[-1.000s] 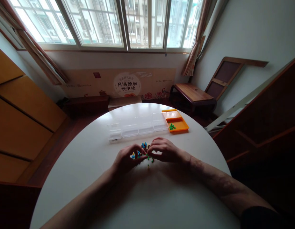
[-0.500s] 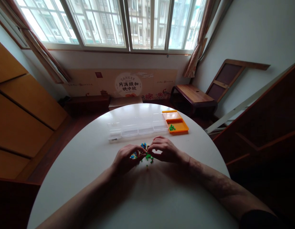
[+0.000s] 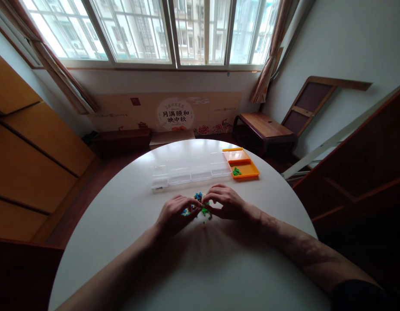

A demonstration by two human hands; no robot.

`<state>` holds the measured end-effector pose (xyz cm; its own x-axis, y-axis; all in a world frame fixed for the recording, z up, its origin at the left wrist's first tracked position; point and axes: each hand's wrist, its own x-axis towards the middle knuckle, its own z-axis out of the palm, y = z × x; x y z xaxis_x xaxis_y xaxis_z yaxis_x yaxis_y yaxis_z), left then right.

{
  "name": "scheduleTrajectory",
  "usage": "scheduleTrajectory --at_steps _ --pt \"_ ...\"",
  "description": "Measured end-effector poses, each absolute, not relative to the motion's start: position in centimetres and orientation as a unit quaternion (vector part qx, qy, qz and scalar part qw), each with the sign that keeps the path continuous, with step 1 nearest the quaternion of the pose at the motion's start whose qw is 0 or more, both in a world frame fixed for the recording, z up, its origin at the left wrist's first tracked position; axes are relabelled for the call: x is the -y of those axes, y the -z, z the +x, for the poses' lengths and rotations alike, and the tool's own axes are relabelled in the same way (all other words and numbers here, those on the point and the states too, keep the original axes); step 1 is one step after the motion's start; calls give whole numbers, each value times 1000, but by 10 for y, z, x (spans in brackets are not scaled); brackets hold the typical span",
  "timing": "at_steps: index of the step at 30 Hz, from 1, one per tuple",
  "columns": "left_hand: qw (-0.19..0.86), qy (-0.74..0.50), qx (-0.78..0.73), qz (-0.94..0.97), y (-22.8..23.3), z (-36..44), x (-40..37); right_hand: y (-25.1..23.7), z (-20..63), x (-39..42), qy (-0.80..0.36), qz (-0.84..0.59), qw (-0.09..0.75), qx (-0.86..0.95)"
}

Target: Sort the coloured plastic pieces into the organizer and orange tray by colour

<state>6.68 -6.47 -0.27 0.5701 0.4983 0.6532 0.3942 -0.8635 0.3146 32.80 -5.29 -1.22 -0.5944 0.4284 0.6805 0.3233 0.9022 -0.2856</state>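
Over a small pile of coloured pieces (image 3: pixel 198 197) on the white table, my two hands meet at the fingertips. My left hand (image 3: pixel 176 212) is closed in a pinch of thumb and fingers; what sits in it is too small to name. My right hand (image 3: pixel 227 202) pinches at the same spot from the other side, its catch also hidden. Blue, brown and yellow bits show between the hands. Several green pieces (image 3: pixel 205 211) lie just under the right fingers, and one tiny piece (image 3: pixel 204 223) rests nearer to me.
Beyond my hands, clear plastic boxes (image 3: pixel 179 176) stand in a row. An orange box (image 3: pixel 252 172) with its lid open holds several green pieces (image 3: pixel 236 171) at the row's right end. The round white table (image 3: pixel 122 216) ends before a wooden stool (image 3: pixel 266 126).
The whole view has shifted slightly, so the table and boxes sit a little further right. Both hands stay together over the pile, with only small finger movements.
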Motion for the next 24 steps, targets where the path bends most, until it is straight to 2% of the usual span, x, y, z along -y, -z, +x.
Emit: scheduleTrajectory --at_steps 9,13,16,20,24 --pt "69 -384 -258 884 6 64 66 14 324 54 -57 -208 388 896" --pt "76 -382 -272 880 6 63 67 12 327 51 -66 -215 414 882" --pt "75 -379 -281 879 3 57 66 5 342 43 -65 -288 455 840" --pt "50 -348 -319 880 -2 43 59 1 384 23 22 -441 504 743" --pt "32 -316 -393 863 -1 29 52 11 422 6 65 -549 469 689"
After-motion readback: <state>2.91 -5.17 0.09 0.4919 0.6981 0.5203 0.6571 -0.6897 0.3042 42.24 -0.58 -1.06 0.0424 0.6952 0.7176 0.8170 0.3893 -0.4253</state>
